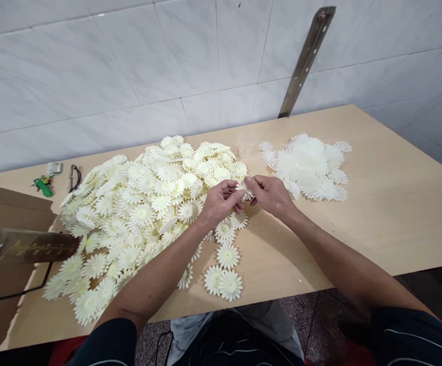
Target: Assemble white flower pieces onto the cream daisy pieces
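Observation:
My left hand point(221, 201) and my right hand point(270, 195) meet over the middle of a pale wooden table point(388, 213). Both pinch one small cream daisy-shaped flower point(244, 189) between their fingertips. To the left lies a big heap of cream flowers with yellowish centres point(140, 213), spreading toward the front edge. On the right sits a smaller pile of whiter flowers point(312, 165).
A small clear plastic cup point(245, 144) stands behind the hands near the tiled wall. A green tool point(44, 185) and black glasses point(75, 178) lie at the far left. A brown cardboard box point(3, 213) sits at the left edge. A metal strip point(307, 56) leans on the wall.

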Demonstrator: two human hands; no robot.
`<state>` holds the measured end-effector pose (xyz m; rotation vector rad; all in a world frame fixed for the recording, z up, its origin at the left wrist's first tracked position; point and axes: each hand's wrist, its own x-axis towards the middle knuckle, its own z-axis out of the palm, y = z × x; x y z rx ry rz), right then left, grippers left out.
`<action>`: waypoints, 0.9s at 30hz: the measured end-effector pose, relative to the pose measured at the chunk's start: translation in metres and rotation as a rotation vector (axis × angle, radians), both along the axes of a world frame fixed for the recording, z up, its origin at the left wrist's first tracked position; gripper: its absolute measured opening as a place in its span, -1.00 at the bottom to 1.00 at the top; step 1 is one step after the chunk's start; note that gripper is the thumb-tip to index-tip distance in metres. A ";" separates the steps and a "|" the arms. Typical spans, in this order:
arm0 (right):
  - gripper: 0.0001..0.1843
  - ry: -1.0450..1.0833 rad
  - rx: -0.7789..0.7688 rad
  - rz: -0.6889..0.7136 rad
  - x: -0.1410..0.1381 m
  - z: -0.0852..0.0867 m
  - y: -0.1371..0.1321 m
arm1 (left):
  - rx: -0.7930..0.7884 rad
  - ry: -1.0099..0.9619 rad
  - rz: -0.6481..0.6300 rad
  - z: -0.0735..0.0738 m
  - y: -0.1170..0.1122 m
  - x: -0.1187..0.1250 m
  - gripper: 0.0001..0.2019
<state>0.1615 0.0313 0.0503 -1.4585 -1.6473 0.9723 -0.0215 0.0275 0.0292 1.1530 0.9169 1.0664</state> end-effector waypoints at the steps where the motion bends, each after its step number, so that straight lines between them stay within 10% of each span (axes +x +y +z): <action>1: -0.19 0.011 -0.010 0.004 0.001 -0.001 0.001 | -0.010 -0.011 0.002 -0.001 0.001 0.000 -0.32; 5: -0.30 0.074 0.027 0.014 0.007 -0.004 0.001 | -0.071 -0.025 0.012 -0.002 0.005 -0.002 -0.45; 12: -0.72 -0.152 0.551 0.091 0.022 -0.009 0.002 | -0.109 -0.014 0.052 0.004 0.003 -0.002 -0.63; 27: -0.59 0.043 0.290 0.087 0.010 -0.023 0.007 | -0.222 -0.135 0.103 0.009 0.004 -0.003 -0.51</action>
